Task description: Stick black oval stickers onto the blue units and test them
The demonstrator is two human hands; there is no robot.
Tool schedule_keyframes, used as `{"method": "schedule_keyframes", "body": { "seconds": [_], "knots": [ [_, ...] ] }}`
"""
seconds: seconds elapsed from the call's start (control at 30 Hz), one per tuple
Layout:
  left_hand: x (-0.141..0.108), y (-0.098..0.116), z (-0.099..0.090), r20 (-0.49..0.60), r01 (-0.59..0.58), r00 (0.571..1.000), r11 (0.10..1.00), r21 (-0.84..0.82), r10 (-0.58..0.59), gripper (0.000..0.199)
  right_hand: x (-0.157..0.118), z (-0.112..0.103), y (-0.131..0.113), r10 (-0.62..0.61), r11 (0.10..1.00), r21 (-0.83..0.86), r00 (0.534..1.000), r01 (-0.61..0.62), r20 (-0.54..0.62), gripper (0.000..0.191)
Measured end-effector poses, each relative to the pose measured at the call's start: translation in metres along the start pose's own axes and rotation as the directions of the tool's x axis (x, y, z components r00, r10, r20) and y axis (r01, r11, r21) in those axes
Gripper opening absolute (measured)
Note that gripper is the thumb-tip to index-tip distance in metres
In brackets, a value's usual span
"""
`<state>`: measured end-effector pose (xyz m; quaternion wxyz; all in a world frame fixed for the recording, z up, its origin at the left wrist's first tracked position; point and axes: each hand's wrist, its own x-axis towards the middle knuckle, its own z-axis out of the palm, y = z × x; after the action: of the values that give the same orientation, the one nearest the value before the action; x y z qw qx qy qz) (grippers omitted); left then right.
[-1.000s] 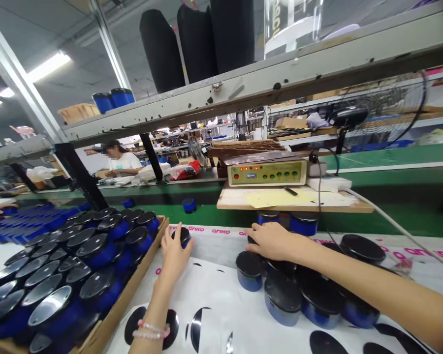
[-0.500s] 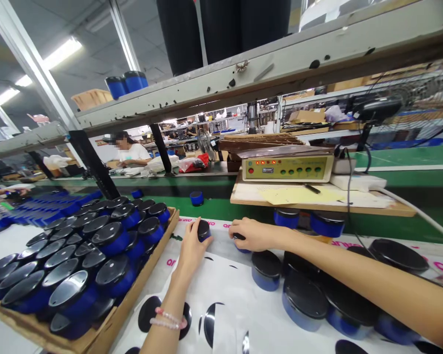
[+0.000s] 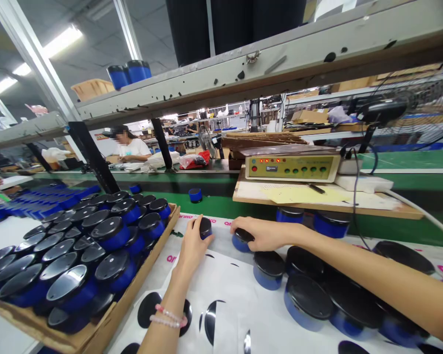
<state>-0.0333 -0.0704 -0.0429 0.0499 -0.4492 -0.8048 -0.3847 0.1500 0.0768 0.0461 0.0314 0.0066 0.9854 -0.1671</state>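
My left hand (image 3: 192, 244) is closed around a small round blue piece with a black top (image 3: 205, 227) near the far edge of the white sheet. To its right, my right hand (image 3: 255, 233) has its fingers and thumb at the sides of another blue piece with a black top (image 3: 241, 240); part of that piece is hidden by the hand. Just in front of the right hand stands a similar larger piece (image 3: 268, 269), with several more under and beside my right forearm. White sheets with black round spots (image 3: 225, 280) lie between my arms.
At left a cardboard tray (image 3: 158, 250) holds many stacked blue pieces. A single blue piece (image 3: 195, 195) stands on the green belt (image 3: 180, 196). Beyond is a control box (image 3: 291, 168) on a wooden board (image 3: 239, 194). An overhead shelf (image 3: 192, 78) crosses above; a person (image 3: 133, 147) sits beyond.
The right hand's fingers have shifted on their piece, so more of its black top and blue side shows. My left hand stays at its piece. The view has shifted slightly.
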Motion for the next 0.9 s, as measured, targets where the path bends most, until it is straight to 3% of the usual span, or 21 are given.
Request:
{"method": "schedule_keyframes", "body": {
  "seconds": [0.17,0.3,0.4,0.5,0.63,0.83,0.9],
  "knots": [
    [0.0,0.001,-0.001,0.005,0.001,1.0,1.0,0.002,-0.001,0.05,0.004,0.008,-0.001,-0.027,0.999,0.043,0.999,0.026,0.024,0.06],
    [0.001,0.0,0.0,0.006,0.005,1.0,1.0,0.007,-0.005,0.05,0.009,0.01,-0.004,0.011,0.999,0.05,1.0,-0.01,-0.012,0.043],
    [0.0,0.001,0.0,0.001,0.002,1.0,1.0,0.008,-0.002,0.051,0.01,0.009,-0.008,-0.029,0.998,0.047,1.0,0.029,-0.008,0.038],
    [-0.001,0.003,-0.001,-0.001,-0.005,1.0,1.0,0.005,0.005,0.051,0.01,0.009,-0.009,0.017,0.999,0.027,1.0,-0.017,-0.007,0.044],
    [-0.002,0.004,-0.002,0.002,-0.009,1.0,1.0,0.001,0.009,0.051,0.01,0.011,-0.005,0.141,0.99,-0.002,0.99,-0.141,-0.021,0.073],
    [-0.002,0.002,-0.001,0.003,-0.013,1.0,1.0,0.004,0.013,0.052,0.006,0.008,0.003,0.008,0.998,0.06,1.0,-0.009,0.02,0.065],
    [-0.002,0.002,-0.001,0.003,-0.014,1.0,1.0,0.005,0.014,0.052,0.006,0.007,0.001,-0.027,0.996,0.083,0.999,0.024,0.026,0.051]
  ]
}}
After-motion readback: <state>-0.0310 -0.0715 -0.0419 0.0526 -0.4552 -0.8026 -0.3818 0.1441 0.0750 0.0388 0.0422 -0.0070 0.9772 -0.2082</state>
